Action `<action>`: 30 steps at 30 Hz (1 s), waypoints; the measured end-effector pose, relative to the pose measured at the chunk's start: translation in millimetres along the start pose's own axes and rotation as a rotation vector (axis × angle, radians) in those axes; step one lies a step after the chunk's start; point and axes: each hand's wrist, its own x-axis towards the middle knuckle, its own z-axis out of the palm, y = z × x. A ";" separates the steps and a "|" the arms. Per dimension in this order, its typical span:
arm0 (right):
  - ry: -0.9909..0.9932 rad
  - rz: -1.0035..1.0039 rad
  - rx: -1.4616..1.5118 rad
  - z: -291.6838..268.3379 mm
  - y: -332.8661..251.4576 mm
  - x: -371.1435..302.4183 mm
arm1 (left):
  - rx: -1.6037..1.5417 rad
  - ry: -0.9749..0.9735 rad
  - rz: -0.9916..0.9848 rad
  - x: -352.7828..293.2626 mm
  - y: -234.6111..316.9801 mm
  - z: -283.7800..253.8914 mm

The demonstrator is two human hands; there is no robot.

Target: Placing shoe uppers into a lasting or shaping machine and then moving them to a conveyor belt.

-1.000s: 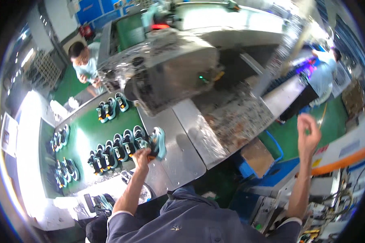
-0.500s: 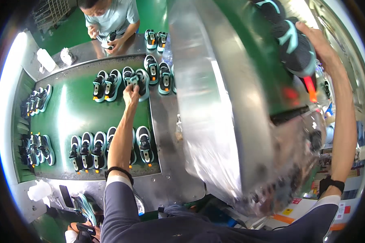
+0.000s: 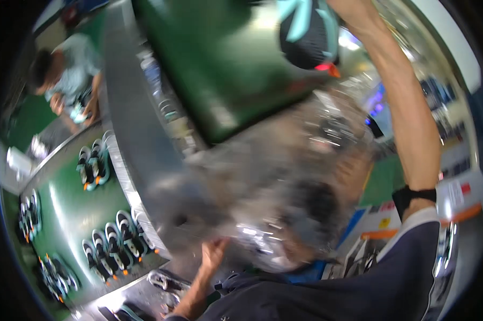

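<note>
At the upper edge, my right hand (image 3: 355, 15) is beside a black sneaker (image 3: 306, 38) with mint trim and an orange tab. The hand is cut off by the picture's edge, so its fingers and grip are hidden. The sneaker lies over a green belt-like surface (image 3: 220, 115). Low in the middle is my left hand (image 3: 213, 253), close to my body by a blurred grey metal surface (image 3: 180, 203). Motion smears its fingers, and nothing can be made out in them. Crumpled clear plastic (image 3: 263, 241) lies just right of it.
Several sneakers stand in rows (image 3: 112, 249) on a green-topped table (image 3: 65, 214) at left. A co-worker (image 3: 73, 69) at the far left handles a shoe. A metal ledge (image 3: 131, 96) runs between the two green surfaces. Boxes (image 3: 455, 198) stand at right.
The view has swung right. My left hand has left the shoes on the left table and come back toward my body. My right hand and the sneaker beside it now appear higher, partly out of view.
</note>
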 end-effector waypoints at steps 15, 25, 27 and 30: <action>0.496 0.308 -0.978 -169.5 -116.3 -361.8 | -0.583 -0.820 0.711 22.7 283.6 293.0; 1.379 1.087 -0.218 -172.7 -275.2 -713.0 | -0.491 -1.451 -0.087 -174.6 226.3 480.7; 1.608 1.243 0.065 -157.2 -315.8 -731.1 | -0.394 -1.555 0.004 -217.8 200.7 503.8; 1.937 1.455 -0.197 -129.4 -367.8 -797.9 | -0.252 -1.614 0.080 -301.1 157.1 528.6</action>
